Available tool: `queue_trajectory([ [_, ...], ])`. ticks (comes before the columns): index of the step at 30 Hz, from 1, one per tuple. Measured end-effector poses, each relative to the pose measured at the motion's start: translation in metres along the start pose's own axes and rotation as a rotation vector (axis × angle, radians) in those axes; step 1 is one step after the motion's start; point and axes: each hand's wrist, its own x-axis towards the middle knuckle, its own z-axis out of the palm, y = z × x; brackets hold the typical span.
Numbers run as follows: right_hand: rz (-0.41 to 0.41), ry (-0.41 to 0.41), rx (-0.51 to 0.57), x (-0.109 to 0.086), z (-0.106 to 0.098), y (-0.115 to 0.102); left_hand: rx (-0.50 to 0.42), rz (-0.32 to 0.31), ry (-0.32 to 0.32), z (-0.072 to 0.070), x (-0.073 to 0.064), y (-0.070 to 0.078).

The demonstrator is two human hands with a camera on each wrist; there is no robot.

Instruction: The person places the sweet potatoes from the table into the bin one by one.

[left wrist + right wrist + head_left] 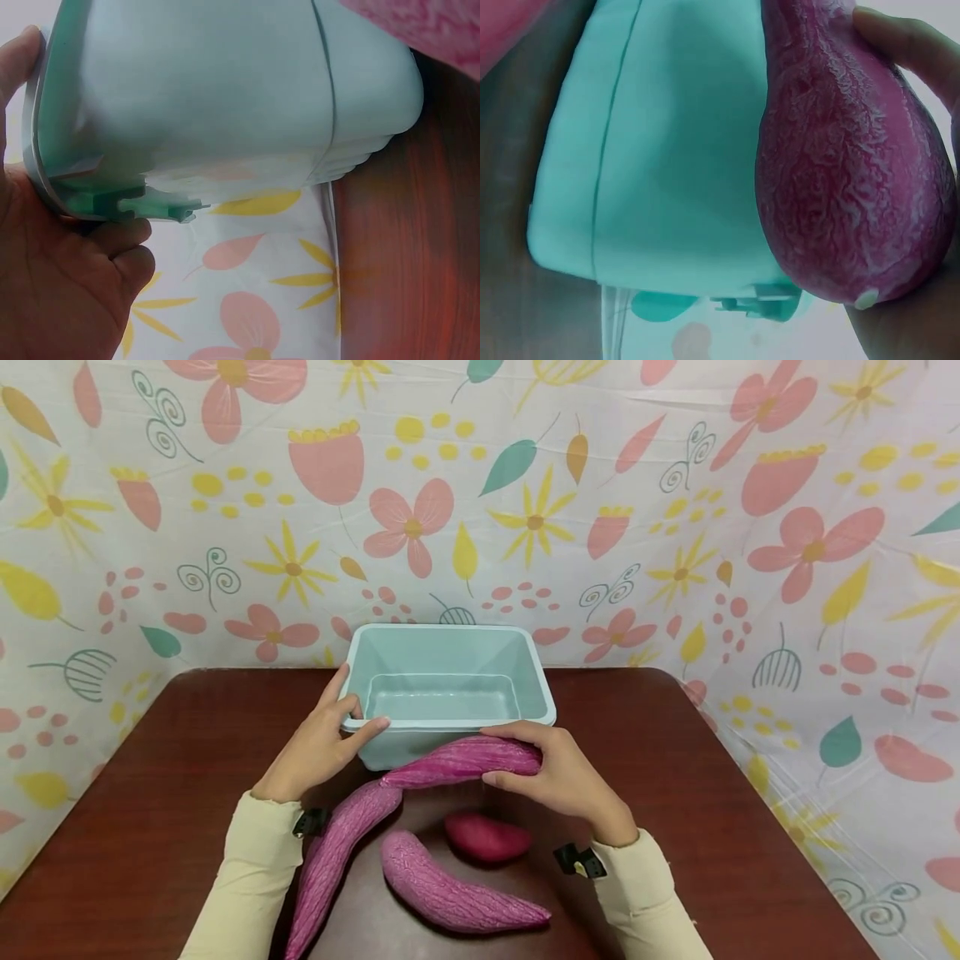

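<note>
A light blue plastic bin (442, 643) stands at the far edge of the table. At its left front corner my left hand (318, 747) grips the rim, the thumb lying along the front edge. My right hand (566, 777) holds the thick end of a long, wrinkled purple sweet potato (457, 762), raised in front of the bin's front wall. Close up in the right wrist view, this sweet potato (847, 165) shows a rounded end with a pale tip. Its thin end overlaps the top of another long purple sweet potato (341, 860) in the head view; whether they touch I cannot tell.
Nearer on the brown table (697, 827) lie a curved purple sweet potato (457, 893) and a smaller, smooth red-purple one (487, 837). A flower-printed cloth (480, 527) hangs behind the table and along its sides.
</note>
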Motion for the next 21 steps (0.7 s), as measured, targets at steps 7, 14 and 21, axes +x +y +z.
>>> queue_trajectory([
  [7, -0.005, 0.018, 0.015, 0.009, -0.003, -0.006, 0.004, 0.005, 0.005, 0.0, 0.001, 0.0],
  [14, -0.034, 0.031, -0.006, 0.019, -0.008, -0.009, 0.017, -0.002, 0.001, -0.001, 0.002, 0.002],
  [21, -0.038, 0.044, -0.005, 0.028, -0.011, -0.012, 0.03, 0.004, 0.008, 0.0, 0.001, 0.001],
])
